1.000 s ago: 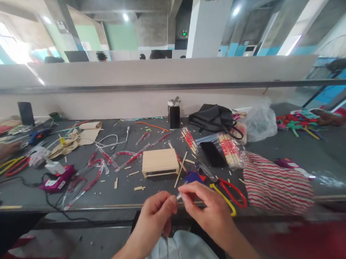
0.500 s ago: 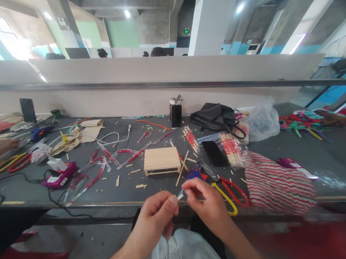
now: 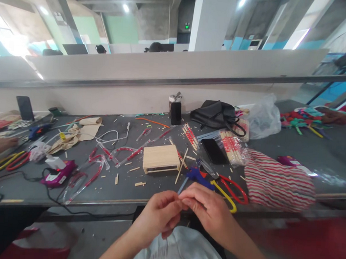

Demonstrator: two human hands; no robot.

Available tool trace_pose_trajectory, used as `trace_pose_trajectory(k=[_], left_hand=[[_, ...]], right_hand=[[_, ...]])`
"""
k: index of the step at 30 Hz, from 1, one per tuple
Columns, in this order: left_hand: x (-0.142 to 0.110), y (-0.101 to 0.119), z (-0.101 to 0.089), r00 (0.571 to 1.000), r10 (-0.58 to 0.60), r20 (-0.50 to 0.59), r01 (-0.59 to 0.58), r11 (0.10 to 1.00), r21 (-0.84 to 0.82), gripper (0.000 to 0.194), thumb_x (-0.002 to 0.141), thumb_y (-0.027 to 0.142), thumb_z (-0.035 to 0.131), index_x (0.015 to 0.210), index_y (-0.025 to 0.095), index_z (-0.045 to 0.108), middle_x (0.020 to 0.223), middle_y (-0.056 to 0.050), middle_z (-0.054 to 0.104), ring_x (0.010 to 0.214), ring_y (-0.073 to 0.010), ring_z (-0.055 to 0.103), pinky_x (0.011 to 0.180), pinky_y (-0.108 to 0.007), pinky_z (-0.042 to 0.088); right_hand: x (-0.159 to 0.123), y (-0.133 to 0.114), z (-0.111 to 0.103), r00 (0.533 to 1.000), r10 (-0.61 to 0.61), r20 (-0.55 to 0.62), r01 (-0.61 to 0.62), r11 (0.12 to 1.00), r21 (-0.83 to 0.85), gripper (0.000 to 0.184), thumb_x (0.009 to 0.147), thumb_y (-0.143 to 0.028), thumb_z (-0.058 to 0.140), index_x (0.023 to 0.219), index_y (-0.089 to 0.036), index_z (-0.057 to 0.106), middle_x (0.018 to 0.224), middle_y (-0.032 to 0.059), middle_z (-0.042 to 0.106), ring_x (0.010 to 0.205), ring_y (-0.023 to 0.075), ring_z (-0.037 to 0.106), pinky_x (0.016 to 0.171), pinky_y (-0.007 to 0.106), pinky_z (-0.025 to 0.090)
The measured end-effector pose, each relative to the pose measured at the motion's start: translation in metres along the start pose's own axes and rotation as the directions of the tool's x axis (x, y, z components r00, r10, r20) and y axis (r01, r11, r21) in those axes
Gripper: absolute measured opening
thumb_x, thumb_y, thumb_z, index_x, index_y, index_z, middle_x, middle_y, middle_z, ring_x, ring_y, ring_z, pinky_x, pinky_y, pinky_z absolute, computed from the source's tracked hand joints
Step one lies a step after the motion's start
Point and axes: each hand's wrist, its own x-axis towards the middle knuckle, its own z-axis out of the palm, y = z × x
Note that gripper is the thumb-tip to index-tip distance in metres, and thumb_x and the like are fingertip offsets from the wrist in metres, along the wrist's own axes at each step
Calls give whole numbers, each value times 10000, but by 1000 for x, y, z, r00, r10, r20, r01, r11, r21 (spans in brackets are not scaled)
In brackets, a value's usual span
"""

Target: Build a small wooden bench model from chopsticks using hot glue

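Note:
My left hand [image 3: 163, 213] and my right hand [image 3: 207, 208] meet at their fingertips above the table's front edge, both with fingers pinched together. A short pale piece of wooden stick showed in my left fingers a moment ago; now the fingers cover it. Just beyond my right hand lies a blue glue gun [image 3: 201, 178], with a translucent stick [image 3: 183, 185] reaching toward my fingertips. Scissors with red and yellow handles [image 3: 233, 190] rest to its right. A small box-like frame of wooden sticks [image 3: 162, 158] stands beyond my hands on the dark table [image 3: 98, 193].
Stick offcuts [image 3: 140, 184], red plastic-wrapped strips [image 3: 100, 172] and a purple device [image 3: 60, 173] lie to the left. A phone [image 3: 214, 150], bundled sticks [image 3: 232, 147], a black bag [image 3: 213, 114] and striped cloth [image 3: 278, 181] are at right. Another person's hand [image 3: 0, 148] is far left.
My hands have come together. My right fingers have closed in on my left fingertips, hiding the small stick piece, and the glue gun shows more fully.

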Motion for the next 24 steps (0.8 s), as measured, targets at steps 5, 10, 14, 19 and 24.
trace_pose_trajectory(k=[5,10,14,19,24], left_hand=[[2,-6,3,999,46,-29,-42,989,140,253,814,404,545,700,181,509,454,83,396,346,-48,263,340,-182,206],[5,-16,5,980,175,-95,-138,941,308,145,761,222,473,642,165,534,501,66,371,433,-64,326,415,-187,240],[7,-22,6,963,225,-147,-162,923,348,152,727,196,438,599,170,516,501,59,378,448,-72,344,430,-194,251],[6,-21,9,979,149,-140,-128,980,150,112,738,245,479,686,174,548,454,84,352,388,-59,267,385,-186,218],[3,-18,10,989,94,-112,-105,990,-96,101,742,265,523,723,171,556,428,96,354,361,-43,210,351,-169,226]], right_hand=[[-10,0,7,996,-80,-25,76,989,-130,182,966,-183,453,912,-200,625,804,28,639,762,151,607,680,257,473],[-19,-3,16,990,-109,-93,90,977,-194,189,952,-133,430,935,-197,607,796,35,649,738,163,600,668,277,493],[-21,-3,20,979,-140,-149,111,975,-193,190,944,-134,433,930,-207,608,789,33,660,726,164,608,659,275,504],[-17,-5,18,977,-9,-213,2,999,-33,174,944,-168,470,886,-217,627,768,4,659,701,126,629,655,225,497],[-12,-11,14,951,151,-268,-137,988,69,184,936,-260,509,813,-220,640,690,-28,661,619,114,633,585,197,483]])
